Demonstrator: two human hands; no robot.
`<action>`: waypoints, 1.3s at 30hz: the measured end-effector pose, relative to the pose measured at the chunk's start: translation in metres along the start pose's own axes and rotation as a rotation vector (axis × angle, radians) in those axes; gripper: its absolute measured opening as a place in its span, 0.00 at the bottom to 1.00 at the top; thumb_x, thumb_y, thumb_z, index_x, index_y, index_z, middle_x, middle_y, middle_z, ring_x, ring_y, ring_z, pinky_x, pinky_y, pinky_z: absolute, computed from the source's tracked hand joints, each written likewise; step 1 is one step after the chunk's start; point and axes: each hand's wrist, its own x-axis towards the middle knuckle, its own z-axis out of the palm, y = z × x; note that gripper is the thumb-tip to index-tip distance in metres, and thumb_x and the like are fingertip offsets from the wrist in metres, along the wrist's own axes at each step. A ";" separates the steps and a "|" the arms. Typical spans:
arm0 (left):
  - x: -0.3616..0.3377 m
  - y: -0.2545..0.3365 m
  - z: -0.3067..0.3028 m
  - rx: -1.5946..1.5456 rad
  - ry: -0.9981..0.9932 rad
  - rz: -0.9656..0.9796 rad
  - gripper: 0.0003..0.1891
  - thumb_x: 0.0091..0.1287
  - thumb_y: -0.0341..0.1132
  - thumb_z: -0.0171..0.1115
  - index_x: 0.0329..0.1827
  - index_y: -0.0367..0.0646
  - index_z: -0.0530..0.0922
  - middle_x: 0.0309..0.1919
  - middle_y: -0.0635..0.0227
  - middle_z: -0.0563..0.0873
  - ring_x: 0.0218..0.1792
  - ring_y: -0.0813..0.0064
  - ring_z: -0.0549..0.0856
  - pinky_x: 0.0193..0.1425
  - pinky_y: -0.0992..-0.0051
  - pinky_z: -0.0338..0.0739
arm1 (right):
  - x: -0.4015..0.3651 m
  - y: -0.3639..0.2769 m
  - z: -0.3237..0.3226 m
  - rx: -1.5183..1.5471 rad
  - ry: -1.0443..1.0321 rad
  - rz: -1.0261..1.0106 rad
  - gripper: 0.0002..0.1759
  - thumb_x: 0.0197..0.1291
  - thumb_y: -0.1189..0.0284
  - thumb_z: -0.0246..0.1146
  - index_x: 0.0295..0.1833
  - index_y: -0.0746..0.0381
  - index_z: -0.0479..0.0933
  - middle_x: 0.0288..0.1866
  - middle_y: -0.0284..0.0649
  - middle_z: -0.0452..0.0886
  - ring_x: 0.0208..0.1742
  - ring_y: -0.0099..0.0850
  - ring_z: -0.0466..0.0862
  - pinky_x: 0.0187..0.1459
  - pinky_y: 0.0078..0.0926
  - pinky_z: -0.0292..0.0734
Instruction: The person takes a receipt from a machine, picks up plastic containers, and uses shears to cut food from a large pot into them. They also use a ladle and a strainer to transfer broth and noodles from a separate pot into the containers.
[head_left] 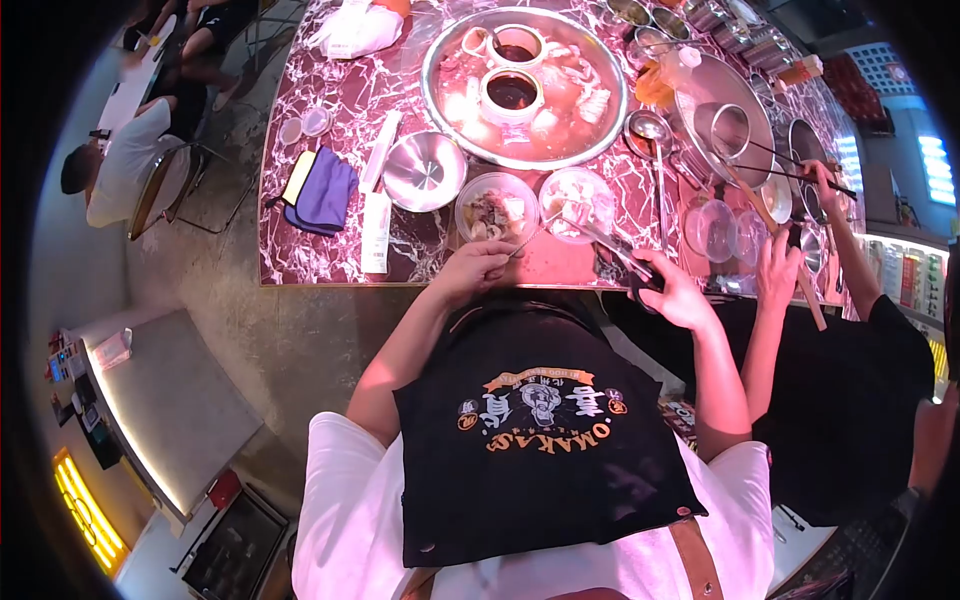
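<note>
My right hand (672, 290) covered the dark handles of the metal tool (612, 248), so I could not tell scissors from tongs. The thin utensil (528, 237) in my left hand (478, 268) was too slim to name. The food in the left bowl (464, 203) and the right bowl (548, 190) was a pale blur. The table (320, 255) ran off the top edge, and the dark lens rim cut off the co-worker (850, 400) beside me.

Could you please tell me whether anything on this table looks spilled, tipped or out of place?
Nothing stands out. The two food bowls and the metal bowl sit upright by the tray, and no spill shows on the table. The left hand holds a utensil, the right hand a tool.
</note>
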 end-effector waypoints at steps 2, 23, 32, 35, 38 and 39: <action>0.004 0.004 0.002 -0.020 -0.027 -0.074 0.16 0.72 0.26 0.53 0.61 0.36 0.79 0.21 0.82 0.68 0.19 0.89 0.65 0.22 0.85 0.58 | 0.001 0.018 0.014 0.147 0.017 -0.038 0.34 0.60 0.86 0.62 0.73 0.63 0.66 0.48 0.38 0.81 0.48 0.26 0.85 0.50 0.23 0.78; -0.018 0.032 0.060 0.528 0.106 0.140 0.14 0.75 0.32 0.51 0.55 0.35 0.81 0.21 0.72 0.80 0.17 0.84 0.75 0.21 0.81 0.68 | -0.018 0.009 0.055 -0.685 0.503 -0.303 0.39 0.50 0.76 0.72 0.72 0.60 0.69 0.50 0.49 0.79 0.54 0.48 0.81 0.54 0.43 0.79; 0.027 0.010 0.057 0.688 0.087 0.415 0.15 0.75 0.31 0.51 0.58 0.36 0.80 0.22 0.74 0.76 0.20 0.82 0.74 0.25 0.78 0.71 | -0.023 -0.008 0.038 -0.768 0.453 -0.231 0.42 0.50 0.78 0.71 0.74 0.58 0.67 0.52 0.49 0.79 0.55 0.49 0.81 0.55 0.43 0.78; 0.034 0.002 0.046 0.896 0.064 0.686 0.15 0.75 0.31 0.51 0.57 0.37 0.81 0.22 0.73 0.77 0.21 0.82 0.76 0.26 0.76 0.73 | -0.029 -0.018 0.027 -0.692 0.399 -0.070 0.41 0.49 0.72 0.71 0.72 0.58 0.67 0.59 0.49 0.80 0.59 0.46 0.82 0.59 0.42 0.77; 0.024 0.004 0.048 0.805 0.034 0.457 0.14 0.74 0.31 0.52 0.56 0.37 0.82 0.22 0.71 0.78 0.22 0.83 0.77 0.27 0.77 0.73 | -0.029 -0.023 0.023 -0.624 0.324 0.040 0.41 0.49 0.64 0.71 0.70 0.57 0.68 0.63 0.50 0.79 0.62 0.45 0.82 0.62 0.40 0.76; 0.025 0.000 0.045 0.790 0.018 0.488 0.14 0.74 0.31 0.52 0.55 0.36 0.82 0.22 0.71 0.78 0.22 0.83 0.77 0.27 0.76 0.73 | -0.026 -0.024 0.023 -0.595 0.294 0.051 0.41 0.49 0.62 0.72 0.70 0.56 0.68 0.62 0.50 0.79 0.61 0.45 0.82 0.61 0.41 0.76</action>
